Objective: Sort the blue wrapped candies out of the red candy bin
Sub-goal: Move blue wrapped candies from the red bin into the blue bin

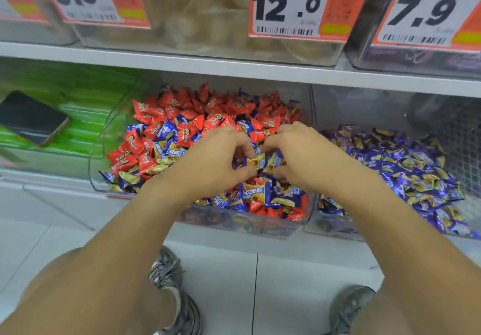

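Observation:
A clear plastic bin (276, 226) on the lower shelf holds red wrapped candies (221, 108) mixed with blue wrapped candies (253, 192). Both my hands are over the middle of this bin. My left hand (210, 157) has its fingers curled, pinching a blue candy (253, 162) between thumb and fingers. My right hand (304, 155) faces it, fingers curled round several blue candies (273, 164). What lies under the palms is hidden.
To the right stands a clear bin (322, 224) holding only blue candies (416, 168). At the left a green bin (78, 105) carries a dark phone (31, 117). The shelf (182, 61) above bears more bins with price tags. My shoes (169, 282) stand on the tiled floor below.

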`<act>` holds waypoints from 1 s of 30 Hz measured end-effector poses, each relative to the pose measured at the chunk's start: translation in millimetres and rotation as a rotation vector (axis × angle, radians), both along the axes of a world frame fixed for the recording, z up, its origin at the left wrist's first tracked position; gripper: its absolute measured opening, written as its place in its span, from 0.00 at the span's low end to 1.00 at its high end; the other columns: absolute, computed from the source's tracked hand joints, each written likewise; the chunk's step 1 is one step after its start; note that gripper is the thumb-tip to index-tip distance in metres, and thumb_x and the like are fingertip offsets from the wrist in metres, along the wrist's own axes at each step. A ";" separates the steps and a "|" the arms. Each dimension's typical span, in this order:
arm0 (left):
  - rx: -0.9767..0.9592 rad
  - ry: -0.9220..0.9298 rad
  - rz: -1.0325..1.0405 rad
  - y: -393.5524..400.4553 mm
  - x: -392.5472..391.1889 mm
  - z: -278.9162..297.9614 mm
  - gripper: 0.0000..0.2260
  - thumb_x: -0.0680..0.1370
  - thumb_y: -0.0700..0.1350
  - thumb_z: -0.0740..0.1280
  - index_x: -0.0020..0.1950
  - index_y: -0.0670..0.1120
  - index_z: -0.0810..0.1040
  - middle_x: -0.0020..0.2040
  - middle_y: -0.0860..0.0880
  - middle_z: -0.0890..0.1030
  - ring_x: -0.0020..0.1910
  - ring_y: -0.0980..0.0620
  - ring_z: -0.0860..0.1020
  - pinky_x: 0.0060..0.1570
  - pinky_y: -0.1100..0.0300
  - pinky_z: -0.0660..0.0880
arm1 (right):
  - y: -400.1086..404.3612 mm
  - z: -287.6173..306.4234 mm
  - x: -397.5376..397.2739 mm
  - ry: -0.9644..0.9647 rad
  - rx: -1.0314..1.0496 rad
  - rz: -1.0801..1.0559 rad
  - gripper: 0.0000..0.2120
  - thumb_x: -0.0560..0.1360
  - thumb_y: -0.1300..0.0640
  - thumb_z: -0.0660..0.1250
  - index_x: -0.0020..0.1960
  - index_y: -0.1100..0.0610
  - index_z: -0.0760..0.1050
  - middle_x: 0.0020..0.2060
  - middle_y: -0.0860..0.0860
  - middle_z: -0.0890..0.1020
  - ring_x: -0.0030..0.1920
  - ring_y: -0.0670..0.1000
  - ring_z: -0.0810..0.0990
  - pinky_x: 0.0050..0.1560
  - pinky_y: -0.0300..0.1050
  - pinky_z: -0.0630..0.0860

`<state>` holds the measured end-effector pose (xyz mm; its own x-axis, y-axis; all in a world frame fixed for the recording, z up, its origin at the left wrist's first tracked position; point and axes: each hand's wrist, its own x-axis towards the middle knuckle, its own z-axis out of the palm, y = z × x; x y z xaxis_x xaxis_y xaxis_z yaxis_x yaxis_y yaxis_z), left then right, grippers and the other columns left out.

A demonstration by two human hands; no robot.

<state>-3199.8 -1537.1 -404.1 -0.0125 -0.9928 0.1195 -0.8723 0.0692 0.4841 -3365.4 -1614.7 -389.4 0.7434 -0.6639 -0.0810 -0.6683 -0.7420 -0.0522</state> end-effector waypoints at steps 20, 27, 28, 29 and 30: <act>0.328 -0.093 0.021 18.4 14.9 2.2 0.19 0.68 0.52 0.78 0.53 0.55 0.74 0.50 0.49 0.80 0.40 0.53 0.78 0.43 0.53 0.77 | 12.1 16.1 -11.3 -0.445 0.221 0.020 0.10 0.77 0.58 0.65 0.56 0.47 0.77 0.51 0.45 0.73 0.37 0.38 0.75 0.45 0.37 0.69; 0.271 -0.141 -0.007 18.1 19.4 8.4 0.13 0.72 0.45 0.74 0.56 0.53 0.79 0.56 0.52 0.79 0.58 0.52 0.77 0.56 0.54 0.75 | 21.6 12.2 -12.4 -0.286 0.363 0.087 0.14 0.77 0.61 0.61 0.53 0.42 0.75 0.42 0.51 0.82 0.27 0.45 0.71 0.33 0.34 0.65; 0.272 -0.122 -0.011 19.0 21.8 8.5 0.12 0.73 0.46 0.74 0.55 0.54 0.80 0.57 0.52 0.79 0.59 0.52 0.76 0.57 0.53 0.74 | 23.0 10.1 -11.7 -0.275 0.360 0.094 0.15 0.77 0.61 0.60 0.54 0.42 0.75 0.45 0.50 0.82 0.30 0.42 0.72 0.35 0.32 0.64; 0.273 -0.106 -0.012 19.9 24.5 8.5 0.10 0.73 0.46 0.73 0.53 0.55 0.79 0.56 0.52 0.80 0.59 0.52 0.76 0.57 0.53 0.74 | 24.8 8.2 -10.7 -0.272 0.353 0.100 0.16 0.78 0.62 0.59 0.54 0.42 0.76 0.47 0.47 0.79 0.35 0.39 0.72 0.38 0.32 0.63; 0.269 -0.096 -0.011 20.9 26.7 9.1 0.08 0.74 0.46 0.73 0.51 0.56 0.79 0.55 0.52 0.80 0.58 0.52 0.76 0.56 0.55 0.73 | 27.1 6.6 -8.9 -0.273 0.345 0.110 0.17 0.78 0.63 0.59 0.55 0.43 0.77 0.47 0.44 0.76 0.39 0.37 0.71 0.41 0.34 0.63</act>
